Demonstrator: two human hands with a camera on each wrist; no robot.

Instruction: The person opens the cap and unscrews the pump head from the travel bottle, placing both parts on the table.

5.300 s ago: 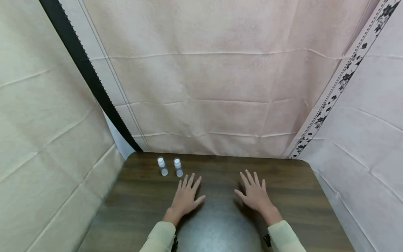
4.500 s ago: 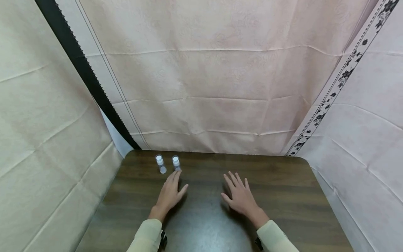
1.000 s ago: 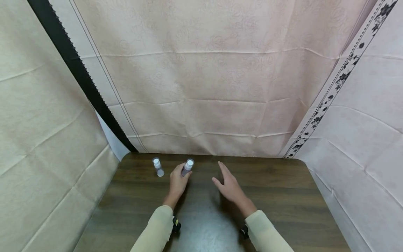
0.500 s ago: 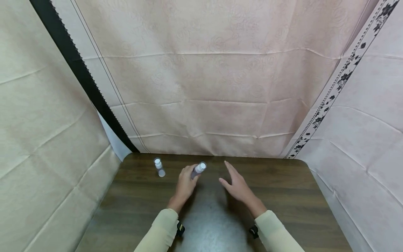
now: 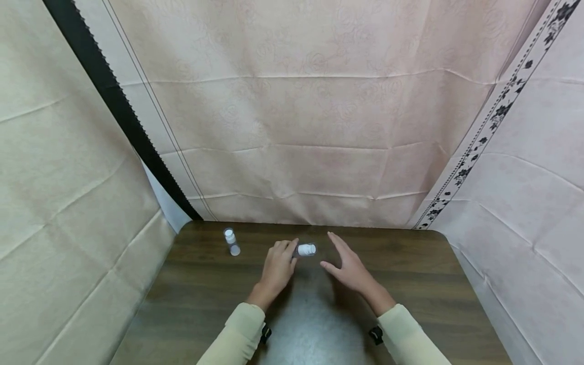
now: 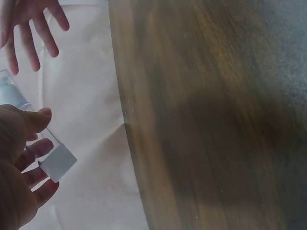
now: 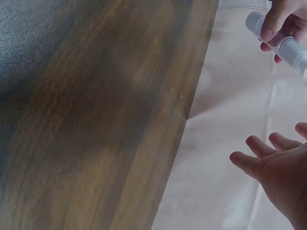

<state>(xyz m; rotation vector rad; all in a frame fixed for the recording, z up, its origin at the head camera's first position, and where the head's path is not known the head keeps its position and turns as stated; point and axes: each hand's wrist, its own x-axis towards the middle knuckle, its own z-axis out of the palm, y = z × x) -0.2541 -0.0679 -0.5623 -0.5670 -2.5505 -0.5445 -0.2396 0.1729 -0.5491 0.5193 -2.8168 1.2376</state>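
My left hand (image 5: 277, 266) grips a small clear bottle (image 5: 306, 249) with a white top under a see-through cap. The bottle is tipped on its side, its top pointing toward my right hand (image 5: 353, 268). In the left wrist view, thumb and curled fingers wrap the bottle's middle, and its flat base (image 6: 58, 163) sticks out. My right hand holds nothing; its fingers are spread and extended, a short gap from the bottle's top. A second, matching bottle (image 5: 231, 242) stands upright toward the table's back left corner.
The dark wooden table (image 5: 201, 304) has rounded back corners. Behind it hangs a pale creased cloth (image 5: 315, 152), with further cloth on the left (image 5: 82, 203) and right (image 5: 524, 213). A black strap sits at each wrist.
My left hand has reached the nearer bottle, taken hold of it and carried it rightward, turning it from upright to sideways. My right hand has come inward, still holding nothing.
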